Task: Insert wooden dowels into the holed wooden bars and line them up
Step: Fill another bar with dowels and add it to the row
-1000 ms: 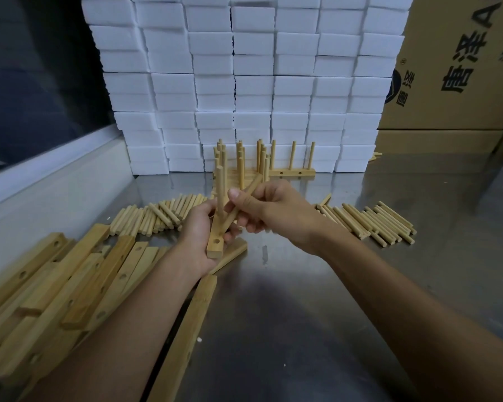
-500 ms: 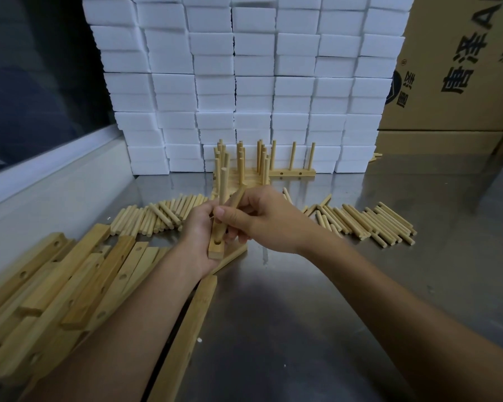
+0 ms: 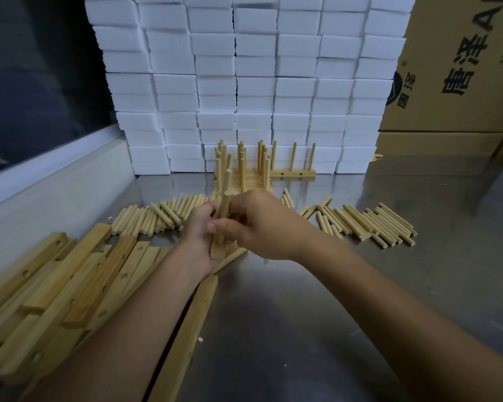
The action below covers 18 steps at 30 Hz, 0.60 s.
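Observation:
My left hand [image 3: 199, 236] grips a holed wooden bar [image 3: 217, 252], held above the steel table with its near end pointing at me. My right hand [image 3: 259, 224] pinches a wooden dowel [image 3: 224, 210] that stands upright in the bar's near hole. Another dowel [image 3: 227, 181] rises from the bar farther back. Finished bars with dowels [image 3: 244, 166] stand lined up by the foam wall, one more [image 3: 292, 172] at their right. Loose dowels lie in a left pile [image 3: 157, 217] and a right pile [image 3: 363, 224]. Bare holed bars [image 3: 70, 280] are heaped at the left.
A wall of white foam blocks [image 3: 244, 82] closes the back. Cardboard boxes [image 3: 459, 68] stand at the right rear. A raised white ledge [image 3: 55, 181] runs along the left side. One single bar [image 3: 186, 338] lies on the steel table [image 3: 331, 314] under my left forearm.
The dowel in my right hand swung from a slant to upright and went down into the bar's near hole. My right hand moved left, closer to my left hand.

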{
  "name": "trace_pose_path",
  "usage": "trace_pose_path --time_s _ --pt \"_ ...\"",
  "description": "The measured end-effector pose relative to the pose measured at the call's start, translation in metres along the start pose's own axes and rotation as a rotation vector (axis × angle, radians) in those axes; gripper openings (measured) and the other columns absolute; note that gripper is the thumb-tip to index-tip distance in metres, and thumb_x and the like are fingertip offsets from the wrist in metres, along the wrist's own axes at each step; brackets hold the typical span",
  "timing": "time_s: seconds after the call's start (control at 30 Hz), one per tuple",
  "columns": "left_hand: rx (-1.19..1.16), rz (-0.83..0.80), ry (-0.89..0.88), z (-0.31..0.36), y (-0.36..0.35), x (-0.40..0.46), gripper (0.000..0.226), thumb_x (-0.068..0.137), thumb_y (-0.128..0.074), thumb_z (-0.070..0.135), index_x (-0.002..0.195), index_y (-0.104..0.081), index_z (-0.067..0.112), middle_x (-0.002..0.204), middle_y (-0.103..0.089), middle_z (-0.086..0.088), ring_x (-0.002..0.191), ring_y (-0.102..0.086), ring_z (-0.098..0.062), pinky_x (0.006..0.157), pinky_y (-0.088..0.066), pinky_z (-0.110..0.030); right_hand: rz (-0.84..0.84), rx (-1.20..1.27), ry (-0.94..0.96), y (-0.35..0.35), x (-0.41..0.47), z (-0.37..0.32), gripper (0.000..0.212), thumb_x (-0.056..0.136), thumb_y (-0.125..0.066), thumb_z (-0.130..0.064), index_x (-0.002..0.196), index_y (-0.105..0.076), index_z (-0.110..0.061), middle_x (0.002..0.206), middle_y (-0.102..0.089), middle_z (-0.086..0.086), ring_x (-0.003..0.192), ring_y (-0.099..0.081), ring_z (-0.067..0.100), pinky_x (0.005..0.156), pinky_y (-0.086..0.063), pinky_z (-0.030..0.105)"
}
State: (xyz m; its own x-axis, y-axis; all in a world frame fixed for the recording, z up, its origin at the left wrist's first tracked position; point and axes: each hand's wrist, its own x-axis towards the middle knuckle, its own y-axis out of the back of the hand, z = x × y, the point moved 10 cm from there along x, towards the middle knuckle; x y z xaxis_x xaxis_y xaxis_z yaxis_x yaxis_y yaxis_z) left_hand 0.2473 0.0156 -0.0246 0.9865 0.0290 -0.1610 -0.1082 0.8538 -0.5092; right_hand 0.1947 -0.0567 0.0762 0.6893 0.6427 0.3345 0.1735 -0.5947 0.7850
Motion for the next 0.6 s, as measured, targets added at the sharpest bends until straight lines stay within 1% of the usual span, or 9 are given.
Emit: trace_pose_path --time_s 0.1,0.2,0.33,0.43,0.5,0.57,0.6 --pt "-0.031 -0.009 0.006 -0.0008 -0.0016 -0.0002 0.043 0.091 -0.047 0.016 0.052 -0.067 0.011 0.056 -0.056 -0.006 0.051 -0.06 -0.018 0.042 -0.046 -0.024 0.067 0.04 -0.005 -0.0014 -0.0002 0.0015 0.022 0.095 -0.067 -0.027 0.087 -0.07 -0.007 0.077 -0.068 0.005 0.071 -0.065 0.016 0.069 -0.055 0.034" --pt "-0.049 -0.008 0.007 -0.0013 -0.0015 0.0003 0.05 0.093 -0.044 0.016 0.048 -0.065 0.013 0.055 -0.056 -0.006 0.049 -0.06 -0.018 0.042 -0.046 -0.024 0.128 0.023 0.0 -0.0016 -0.0002 0.0013 0.026 0.093 -0.068 -0.028 0.085 -0.072 -0.004 0.074 -0.069 0.01 0.071 -0.064 0.02 0.07 -0.054 0.041" --pt "-0.052 -0.006 0.01 -0.0019 -0.001 0.0017 0.059 0.098 -0.038 0.019 0.045 -0.065 0.015 0.054 -0.056 -0.007 0.047 -0.06 -0.019 0.044 -0.047 -0.025 0.231 0.006 0.006 0.0032 -0.0029 -0.0008 0.032 0.091 -0.071 -0.03 0.073 -0.071 -0.004 0.065 -0.066 0.01 0.061 -0.059 0.019 0.063 -0.05 0.038" --pt "-0.033 0.004 0.009 -0.002 0.0002 0.0026 0.061 0.097 -0.037 0.018 0.042 -0.064 0.016 0.05 -0.055 -0.005 0.043 -0.058 -0.017 0.04 -0.046 -0.023 0.271 -0.031 0.002 0.0024 -0.0041 -0.002 0.034 0.092 -0.07 -0.03 0.071 -0.073 -0.003 0.062 -0.065 0.009 0.059 -0.059 0.019 0.061 -0.049 0.035" --pt "-0.037 0.004 0.013 -0.0028 0.0008 0.0031 0.059 0.096 -0.038 0.017 0.042 -0.063 0.015 0.051 -0.055 -0.005 0.044 -0.058 -0.017 0.04 -0.046 -0.024 0.293 -0.026 0.004 0.0021 -0.0047 -0.0029 0.034 0.093 -0.069 -0.029 0.071 -0.072 -0.003 0.061 -0.065 0.008 0.057 -0.058 0.019 0.058 -0.047 0.031" --pt "-0.047 0.006 0.008 -0.0022 0.0023 0.0032 0.055 0.094 -0.041 0.017 0.044 -0.063 0.015 0.054 -0.055 -0.006 0.047 -0.059 -0.018 0.044 -0.047 -0.026 0.259 -0.041 0.014 -0.0015 -0.0035 -0.0044 0.032 0.095 -0.065 -0.027 0.075 -0.072 -0.003 0.063 -0.065 0.009 0.059 -0.058 0.02 0.06 -0.046 0.031" --pt "-0.044 0.007 0.007 -0.0017 0.0032 0.0034 0.052 0.092 -0.042 0.017 0.044 -0.063 0.015 0.055 -0.054 -0.006 0.048 -0.059 -0.018 0.045 -0.047 -0.027 0.223 -0.051 0.013 -0.0037 -0.0023 -0.0041 0.031 0.096 -0.064 -0.027 0.079 -0.071 -0.002 0.066 -0.066 0.01 0.062 -0.059 0.022 0.062 -0.047 0.034"
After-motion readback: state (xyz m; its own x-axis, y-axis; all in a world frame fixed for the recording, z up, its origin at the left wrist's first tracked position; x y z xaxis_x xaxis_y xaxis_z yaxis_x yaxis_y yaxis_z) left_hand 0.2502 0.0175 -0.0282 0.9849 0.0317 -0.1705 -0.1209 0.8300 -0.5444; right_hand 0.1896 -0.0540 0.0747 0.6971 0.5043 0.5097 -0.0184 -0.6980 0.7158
